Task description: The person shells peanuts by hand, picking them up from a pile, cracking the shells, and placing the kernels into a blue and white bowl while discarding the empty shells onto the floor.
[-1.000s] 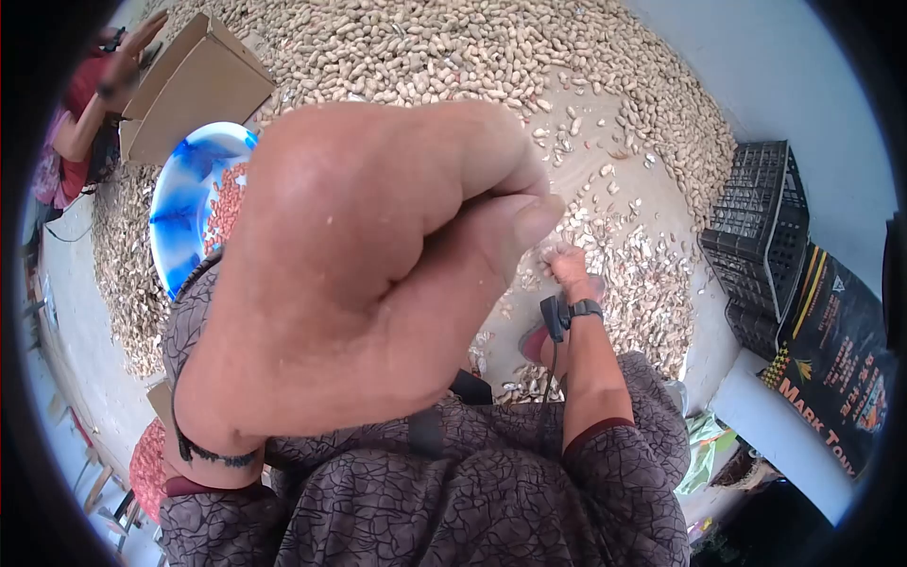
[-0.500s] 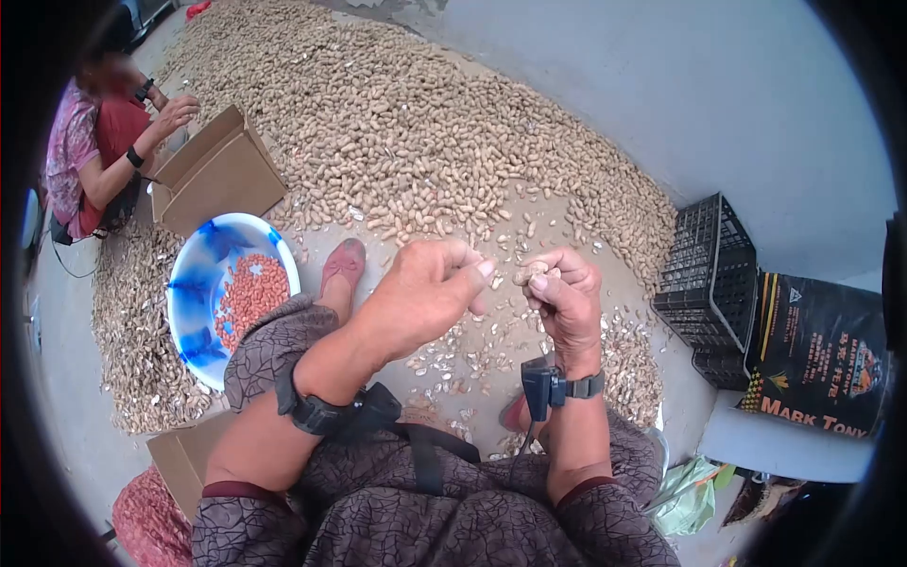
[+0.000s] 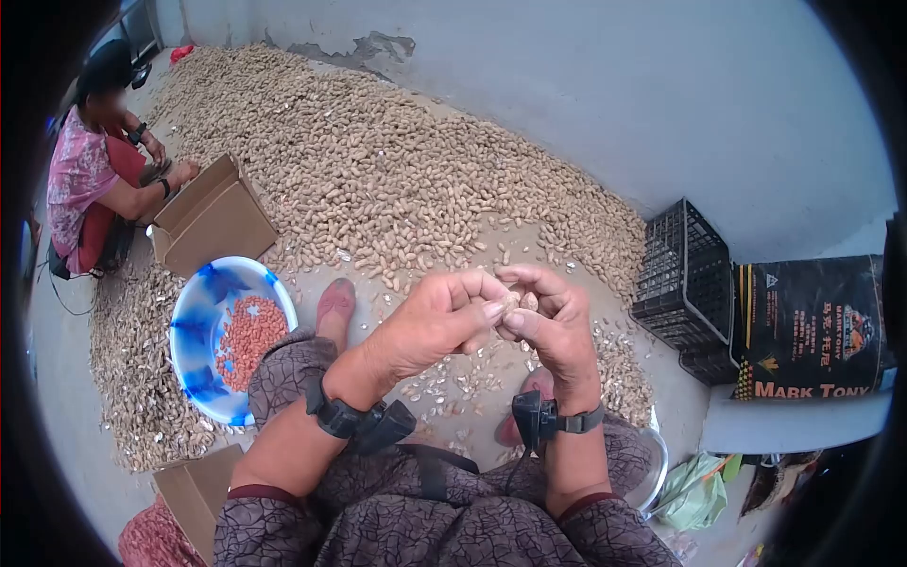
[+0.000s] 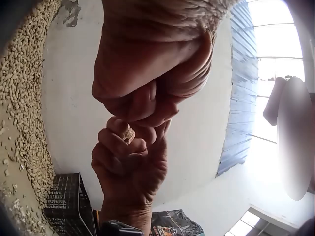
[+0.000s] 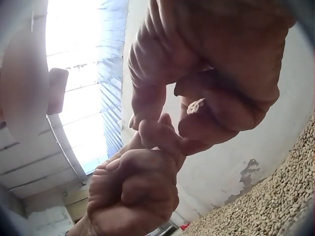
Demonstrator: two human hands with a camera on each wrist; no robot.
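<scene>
In front of my lap, in the head view, both hands meet fingertip to fingertip. My left hand (image 3: 425, 317) pinches a pale peanut (image 3: 511, 301) between thumb and forefinger. The thumb and forefinger of my right hand (image 3: 562, 331) pinch this peanut from the other side. A second peanut (image 3: 530, 301) is tucked among the right hand's curled fingers; this peanut (image 5: 196, 106) also shows in the right wrist view. Below and left of the hands stands a blue-and-white basin (image 3: 189, 331) with reddish shelled kernels (image 3: 250, 342) in it.
A large heap of unshelled peanuts (image 3: 378, 170) spreads along the wall. Empty shells (image 3: 453, 378) litter the floor between my feet. A cardboard box (image 3: 213, 222) stands near another seated person (image 3: 90, 175). Black crates (image 3: 685, 283) and a printed black sack (image 3: 803, 326) are at right.
The left hand has come down from close before the camera. The right hand has risen from the floor with peanuts, and both hands have come together on one. The head view has tilted upward.
</scene>
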